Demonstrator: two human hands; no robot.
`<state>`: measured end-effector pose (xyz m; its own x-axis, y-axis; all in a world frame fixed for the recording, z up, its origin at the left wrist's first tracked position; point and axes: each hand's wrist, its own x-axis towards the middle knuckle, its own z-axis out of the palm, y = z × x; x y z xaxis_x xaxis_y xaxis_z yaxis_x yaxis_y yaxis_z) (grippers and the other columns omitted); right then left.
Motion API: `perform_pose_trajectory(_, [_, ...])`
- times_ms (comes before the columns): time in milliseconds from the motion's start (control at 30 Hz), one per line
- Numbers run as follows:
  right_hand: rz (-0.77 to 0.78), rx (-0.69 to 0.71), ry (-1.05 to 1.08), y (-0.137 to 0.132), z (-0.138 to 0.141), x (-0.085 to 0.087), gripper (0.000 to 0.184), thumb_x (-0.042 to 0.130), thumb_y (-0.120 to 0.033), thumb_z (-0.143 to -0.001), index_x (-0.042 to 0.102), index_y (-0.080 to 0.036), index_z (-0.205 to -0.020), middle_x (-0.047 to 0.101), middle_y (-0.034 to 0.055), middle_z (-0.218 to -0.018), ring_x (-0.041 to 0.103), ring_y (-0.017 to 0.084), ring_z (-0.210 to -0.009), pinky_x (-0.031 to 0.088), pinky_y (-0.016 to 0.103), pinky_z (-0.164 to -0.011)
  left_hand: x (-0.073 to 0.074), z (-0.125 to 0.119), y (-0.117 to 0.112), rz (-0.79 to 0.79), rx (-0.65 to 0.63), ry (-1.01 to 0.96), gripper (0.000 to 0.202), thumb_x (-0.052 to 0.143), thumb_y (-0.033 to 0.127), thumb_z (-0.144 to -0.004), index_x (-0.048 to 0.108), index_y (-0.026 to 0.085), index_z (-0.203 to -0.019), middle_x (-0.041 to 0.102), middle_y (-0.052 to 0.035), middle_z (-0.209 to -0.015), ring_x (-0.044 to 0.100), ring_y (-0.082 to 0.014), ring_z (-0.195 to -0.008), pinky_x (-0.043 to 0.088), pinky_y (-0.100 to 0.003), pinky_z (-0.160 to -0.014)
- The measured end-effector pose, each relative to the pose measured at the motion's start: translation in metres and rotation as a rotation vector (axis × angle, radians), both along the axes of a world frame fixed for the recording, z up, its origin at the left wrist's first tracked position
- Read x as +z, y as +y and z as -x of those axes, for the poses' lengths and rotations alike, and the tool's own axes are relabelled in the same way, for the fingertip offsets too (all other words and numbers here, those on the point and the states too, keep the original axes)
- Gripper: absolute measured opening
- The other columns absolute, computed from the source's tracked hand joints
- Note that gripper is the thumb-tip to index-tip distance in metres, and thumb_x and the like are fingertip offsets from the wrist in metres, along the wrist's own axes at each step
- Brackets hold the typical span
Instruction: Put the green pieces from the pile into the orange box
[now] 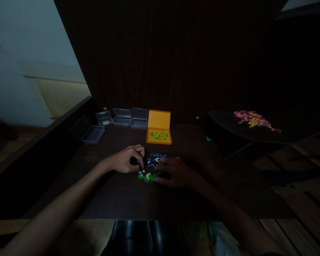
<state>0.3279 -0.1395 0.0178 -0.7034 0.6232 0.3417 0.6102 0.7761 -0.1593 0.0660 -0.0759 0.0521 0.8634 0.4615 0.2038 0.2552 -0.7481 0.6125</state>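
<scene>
Small blue, green and cream plastic pieces (152,165) lie in a loose pile on the dark wooden table. At the pile's left edge is my left hand (129,159), its fingers curled and the thumb and forefinger brought together low over the pieces. Whatever may be between those fingertips is too small to make out. From the right, my right hand (175,172) reaches over the pile with fingers stretched and the thumb apart, touching or just above the pieces. Behind the pile stands a yellow box (159,143) with its lid raised and several green pieces inside.
Clear plastic boxes (92,135) with raised lids stand at the back left. Pink, purple and yellow beads (253,119) are heaped on a dark raised surface at the right. A tall dark panel (160,57) rises behind the table (117,202). The light is dim.
</scene>
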Motion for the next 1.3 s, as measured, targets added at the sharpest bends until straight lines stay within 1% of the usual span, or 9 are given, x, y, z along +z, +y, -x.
perform_pose_trajectory(100, [-0.024,0.037,0.02,-0.001,0.002,0.0,0.041,0.06,-0.055,-0.089,0.069,-0.021,-0.11,0.069,0.0093,-0.111,0.068,0.019,-0.085,0.049,0.028,-0.067,0.0,-0.001,-0.001,0.035,-0.047,-0.004,0.018,0.065,0.009,-0.074,0.077,0.021,-0.079,0.058,-0.0023,-0.087,0.055,-0.0158,-0.087,0.043,-0.03,-0.087])
perform_pose_trajectory(233, [-0.02,0.053,0.006,-0.003,0.004,0.003,0.039,0.059,-0.054,-0.09,0.07,-0.021,-0.108,0.069,0.0089,-0.11,0.068,0.019,-0.085,0.047,0.027,-0.065,-0.001,-0.002,-0.003,0.047,-0.063,0.023,0.021,0.068,0.009,-0.072,0.079,0.023,-0.083,0.058,-0.003,-0.093,0.055,-0.017,-0.091,0.044,-0.031,-0.089])
perform_pose_trajectory(400, [0.02,0.099,-0.013,-0.004,0.009,0.005,0.037,0.058,-0.052,-0.091,0.069,-0.021,-0.11,0.068,0.0063,-0.099,0.065,0.017,-0.081,0.045,0.026,-0.063,0.0,-0.004,-0.005,0.035,-0.05,0.051,0.025,0.068,0.007,-0.071,0.079,0.022,-0.087,0.057,-0.0032,-0.095,0.055,-0.018,-0.093,0.045,-0.031,-0.089])
perform_pose_trajectory(667, [0.037,0.143,-0.024,-0.005,0.013,0.003,0.044,0.058,-0.057,-0.089,0.068,-0.022,-0.115,0.065,0.005,-0.094,0.062,0.016,-0.076,0.041,0.026,-0.059,0.002,-0.003,-0.005,0.06,-0.051,0.012,0.02,0.068,0.008,-0.072,0.078,0.022,-0.08,0.057,-0.0029,-0.095,0.055,-0.0174,-0.092,0.044,-0.032,-0.09])
perform_pose_trajectory(800, [0.063,0.128,-0.048,-0.004,0.012,0.004,0.042,0.058,-0.057,-0.089,0.069,-0.023,-0.112,0.065,0.0051,-0.095,0.062,0.016,-0.078,0.042,0.026,-0.061,0.001,-0.004,-0.006,0.043,-0.065,0.04,0.02,0.068,0.008,-0.072,0.078,0.022,-0.081,0.057,-0.003,-0.094,0.055,-0.0177,-0.093,0.044,-0.031,-0.09])
perform_pose_trajectory(933, [0.097,0.095,-0.087,-0.004,0.012,0.005,0.045,0.059,-0.056,-0.089,0.067,-0.023,-0.119,0.065,0.0056,-0.099,0.063,0.017,-0.079,0.044,0.027,-0.062,0.0,-0.005,-0.006,0.016,-0.042,0.066,0.025,0.066,0.008,-0.071,0.078,0.022,-0.088,0.057,-0.0033,-0.094,0.055,-0.0185,-0.094,0.045,-0.03,-0.089])
perform_pose_trajectory(1100, [0.036,0.011,-0.072,-0.003,0.01,0.002,0.048,0.059,-0.058,-0.088,0.066,-0.023,-0.12,0.065,0.009,-0.11,0.064,0.02,-0.086,0.046,0.028,-0.065,0.001,-0.005,-0.007,-0.001,0.015,0.085,0.035,0.065,0.007,-0.069,0.076,0.023,-0.099,0.056,-0.0027,-0.096,0.055,-0.019,-0.094,0.046,-0.03,-0.09])
perform_pose_trajectory(1167, [0.024,0.04,-0.042,-0.003,0.009,0.001,0.047,0.058,-0.057,-0.089,0.066,-0.023,-0.121,0.066,0.0087,-0.109,0.064,0.019,-0.086,0.046,0.027,-0.065,0.002,-0.005,-0.006,0.003,0.028,0.071,0.033,0.065,0.007,-0.07,0.076,0.021,-0.097,0.056,-0.0031,-0.096,0.055,-0.0187,-0.094,0.045,-0.03,-0.09])
perform_pose_trajectory(1300, [0.068,0.172,-0.011,-0.003,0.01,0.002,0.041,0.055,-0.055,-0.092,0.067,-0.025,-0.118,0.065,0.0052,-0.097,0.061,0.015,-0.079,0.045,0.026,-0.066,0.002,-0.003,-0.005,0.009,-0.004,0.038,0.016,0.067,0.008,-0.071,0.076,0.018,-0.08,0.057,-0.0036,-0.092,0.055,-0.018,-0.091,0.044,-0.03,-0.087])
